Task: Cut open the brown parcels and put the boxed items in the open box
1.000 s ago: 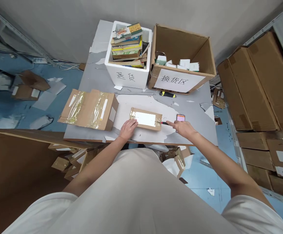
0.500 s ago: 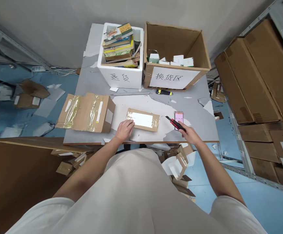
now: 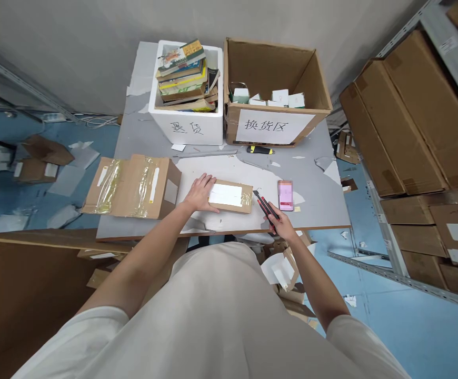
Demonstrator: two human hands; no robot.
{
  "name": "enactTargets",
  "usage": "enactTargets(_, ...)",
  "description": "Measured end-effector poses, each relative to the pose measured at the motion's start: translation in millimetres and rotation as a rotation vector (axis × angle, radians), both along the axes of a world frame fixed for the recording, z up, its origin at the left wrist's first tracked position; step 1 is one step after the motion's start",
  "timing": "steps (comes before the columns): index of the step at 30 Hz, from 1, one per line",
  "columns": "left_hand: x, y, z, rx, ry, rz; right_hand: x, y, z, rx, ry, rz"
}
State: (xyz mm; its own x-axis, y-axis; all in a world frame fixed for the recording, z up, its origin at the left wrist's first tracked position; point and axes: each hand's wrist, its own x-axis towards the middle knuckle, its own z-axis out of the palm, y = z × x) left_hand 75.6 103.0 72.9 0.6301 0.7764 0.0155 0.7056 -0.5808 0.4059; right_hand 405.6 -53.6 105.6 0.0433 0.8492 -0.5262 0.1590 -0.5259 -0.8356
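Observation:
A small taped cardboard box [image 3: 231, 196] with a white label lies flat near the table's front edge. Spread over its left end is my left hand [image 3: 201, 193], fingers apart, thumb along the near side. My right hand [image 3: 279, 221] is closed around a red and black utility knife [image 3: 266, 206], whose tip points up and left, close to the box's right end. Just right of the knife lies a phone [image 3: 285, 195] with a lit pink screen.
An opened cardboard box [image 3: 134, 187] is at the table's left. Behind stand a white foam box [image 3: 197, 129] of books and a large carton [image 3: 310, 123] holding small boxes. A yellow and black cutter [image 3: 260, 150] lies before them. Shelves flank the right.
My left hand has moved up and its fingers have spread over the box's end. My right hand with the knife has shifted left and down, off the phone toward the box.

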Motion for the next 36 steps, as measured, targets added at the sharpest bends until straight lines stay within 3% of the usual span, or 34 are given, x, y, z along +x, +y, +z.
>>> enactTargets(13,-3,-7,-5.0,0.063,-0.130,0.161,-14,45,-2.5,0.061,-0.162,0.096)
enactTargets(24,1,-9,-1.0,0.056,-0.138,0.195,17,64,25.3,0.017,-0.312,0.354)
enactTargets(31,1,-9,0.8,-0.001,-0.130,0.221,23,31,25.9,-0.054,-0.137,0.382)
enactTargets(36,1,-9,0.3,-0.019,-0.117,0.215,14,1,17.2,-0.018,-0.106,0.306)
